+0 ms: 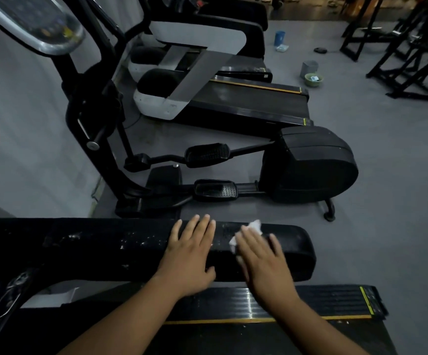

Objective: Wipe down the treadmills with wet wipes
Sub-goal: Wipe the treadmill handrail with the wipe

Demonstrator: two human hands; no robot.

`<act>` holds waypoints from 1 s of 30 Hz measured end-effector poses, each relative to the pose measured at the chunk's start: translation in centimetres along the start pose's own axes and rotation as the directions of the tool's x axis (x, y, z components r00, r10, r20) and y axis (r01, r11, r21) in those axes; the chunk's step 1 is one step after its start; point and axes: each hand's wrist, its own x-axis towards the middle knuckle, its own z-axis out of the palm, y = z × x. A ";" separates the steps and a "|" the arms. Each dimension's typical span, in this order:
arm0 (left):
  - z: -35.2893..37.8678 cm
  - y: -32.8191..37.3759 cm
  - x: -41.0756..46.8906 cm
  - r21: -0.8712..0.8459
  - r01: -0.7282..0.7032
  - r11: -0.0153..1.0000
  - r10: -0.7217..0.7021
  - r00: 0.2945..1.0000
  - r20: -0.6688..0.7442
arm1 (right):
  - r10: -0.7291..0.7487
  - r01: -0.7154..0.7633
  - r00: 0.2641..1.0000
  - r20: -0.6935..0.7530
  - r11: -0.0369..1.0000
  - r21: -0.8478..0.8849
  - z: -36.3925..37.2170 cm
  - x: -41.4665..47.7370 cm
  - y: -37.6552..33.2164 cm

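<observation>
2 hands on the black handrail, and the wipe is under the right one!

The left hand (191, 254) lies flat on top of the treadmill's padded handrail (105, 242), fingers straight and slightly spread, gripping nothing. Just beside it, the right hand (261, 260) presses the white wet wipe (255, 225) onto the same rail near its rounded end. Its fingers are stretched out over the wipe. The hand shows blurred, and the crumpled wipe peeks out past the fingertips. White specks dot the rail left of the hands. Below the forearms runs the treadmill belt (310, 303) with its yellow edge line. Beyond the rail stands a black elliptical trainer (310, 165), then 1 more treadmill (246, 101), with a green bowl (313, 79) on the grey floor.
</observation>
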 end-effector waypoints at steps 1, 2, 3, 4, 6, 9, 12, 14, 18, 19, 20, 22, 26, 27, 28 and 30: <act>0.0 0.0 0.0 0.005 0.002 1.000 -0.002 1.000 0.001 | 0.091 -0.091 0.995 0.035 0.996 -0.015 -0.3 0.7 0.7; -0.1 0.1 0.0 0.006 0.003 1.000 -0.003 1.000 0.007 | 0.182 -0.181 0.981 0.070 0.983 -0.016 -0.5 1.8 0.9; -0.2 0.1 -0.1 0.004 0.001 1.000 -0.001 1.000 0.011 | 0.234 -0.236 0.966 0.108 0.972 0.006 -0.4 2.9 0.3; -0.2 0.1 -0.1 -0.001 0.001 1.000 -0.001 1.000 0.010 | 0.245 -0.249 0.961 0.129 0.968 0.018 -0.3 3.5 -0.8; -0.2 0.1 -0.1 -0.003 0.005 1.000 -0.005 1.000 0.009 | 0.143 -0.148 0.981 0.130 0.988 0.034 -0.1 2.5 -3.4; -0.2 0.0 -0.1 -0.015 0.000 1.000 0.000 1.000 0.006 | 0.011 -0.008 0.996 0.093 1.000 -0.026 -0.4 -1.1 -2.6; -0.3 0.1 0.0 0.004 0.006 1.000 -0.006 1.000 0.007 | 0.226 -0.225 0.973 0.049 0.974 -0.026 -1.0 1.5 -0.7; -0.5 0.2 -0.1 0.007 -0.004 1.000 0.004 1.000 0.017 | 0.269 -0.271 0.961 0.060 0.962 0.020 -0.9 4.0 -2.0; -1.1 -0.6 -0.6 0.014 0.000 1.000 -0.001 0.999 0.043 | 0.057 -0.051 0.998 -0.023 0.976 0.214 -1.8 3.3 -3.1; -1.0 -0.9 -0.7 0.021 0.008 1.000 -0.009 0.999 0.031 | 0.063 -0.054 0.998 -0.031 0.969 0.239 -2.4 3.2 -2.3; -0.9 -1.1 -0.8 0.025 0.012 1.000 -0.013 1.000 0.021 | 0.105 -0.096 0.994 -0.027 0.964 0.247 -3.0 3.6 -1.6; -0.6 -1.2 -0.9 0.021 0.011 1.000 -0.012 1.000 0.022 | 0.221 -0.203 0.974 -0.050 0.949 0.243 -3.1 6.0 -0.9; -0.5 -1.2 -0.9 0.005 0.004 1.000 -0.004 1.000 0.020 | 0.093 -0.096 0.995 0.024 0.976 0.197 -1.3 7.7 -4.2; -0.5 -1.2 -0.9 -0.003 0.003 1.000 -0.003 1.000 0.016 | 0.036 -0.041 0.999 0.032 0.984 0.175 -0.6 6.5 -5.1; -0.5 -1.3 -0.9 -0.008 0.005 1.000 -0.005 1.000 0.009 | -0.020 0.016 1.000 0.024 0.988 0.151 -0.1 4.7 -5.7; -0.4 -1.3 -0.9 -0.015 0.004 1.000 -0.004 1.000 0.011 | -0.145 0.145 0.989 -0.001 0.984 0.099 0.1 0.8 -5.3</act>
